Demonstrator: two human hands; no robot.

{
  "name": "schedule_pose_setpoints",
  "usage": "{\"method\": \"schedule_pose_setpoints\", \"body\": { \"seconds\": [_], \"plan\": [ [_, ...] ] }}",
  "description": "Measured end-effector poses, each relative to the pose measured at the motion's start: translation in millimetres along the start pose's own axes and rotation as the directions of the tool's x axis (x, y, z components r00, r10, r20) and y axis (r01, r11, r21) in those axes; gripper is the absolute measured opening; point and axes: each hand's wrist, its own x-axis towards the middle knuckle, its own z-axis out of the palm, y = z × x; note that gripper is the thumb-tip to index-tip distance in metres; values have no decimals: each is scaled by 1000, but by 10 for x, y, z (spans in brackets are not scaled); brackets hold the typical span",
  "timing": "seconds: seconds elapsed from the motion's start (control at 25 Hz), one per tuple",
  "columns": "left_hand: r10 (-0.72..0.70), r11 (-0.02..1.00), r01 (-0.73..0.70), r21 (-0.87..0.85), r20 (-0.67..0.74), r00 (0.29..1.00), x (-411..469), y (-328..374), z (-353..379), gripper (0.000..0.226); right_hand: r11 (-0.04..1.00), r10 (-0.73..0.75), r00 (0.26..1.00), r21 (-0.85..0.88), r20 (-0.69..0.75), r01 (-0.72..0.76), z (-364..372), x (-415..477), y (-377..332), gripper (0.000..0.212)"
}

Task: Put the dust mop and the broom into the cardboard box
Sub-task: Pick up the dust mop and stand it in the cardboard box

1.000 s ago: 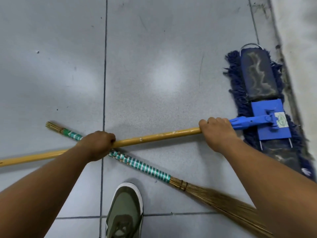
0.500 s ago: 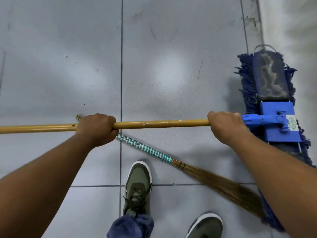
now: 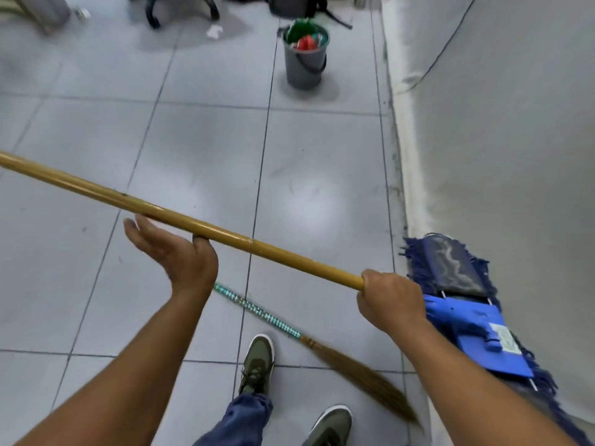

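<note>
The dust mop has a long yellow wooden handle (image 3: 154,209) and a blue fringed head (image 3: 463,300) with a blue plastic bracket. It is lifted off the floor, handle slanting up to the left. My right hand (image 3: 391,300) is closed around the handle just before the blue bracket. My left hand (image 3: 175,252) is palm up with fingers spread, and the handle rests on it. The broom (image 3: 309,341), with a green-and-white wrapped handle and brown bristles, lies on the tiled floor below the mop. No cardboard box is in view.
A grey bucket (image 3: 304,64) holding green and red items stands on the floor ahead. A white wall (image 3: 499,123) runs along the right. Black chair legs (image 3: 154,14) and clutter sit at the far top. My two green shoes (image 3: 257,365) are beside the broom.
The mop has been raised off the floor and its handle tipped up to the left. My left hand opened from a closed grip to a palm-up support. The view tilted up, showing the bucket.
</note>
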Motion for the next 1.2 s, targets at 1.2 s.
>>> {"method": "schedule_pose_setpoints", "body": {
  "seconds": [1.2],
  "plan": [
    [561,750,637,-180,683,-468,-2660,4562,-1709,34,143,956,295,866,6,-479,-1869,-4353,-924,31]
  ]
}}
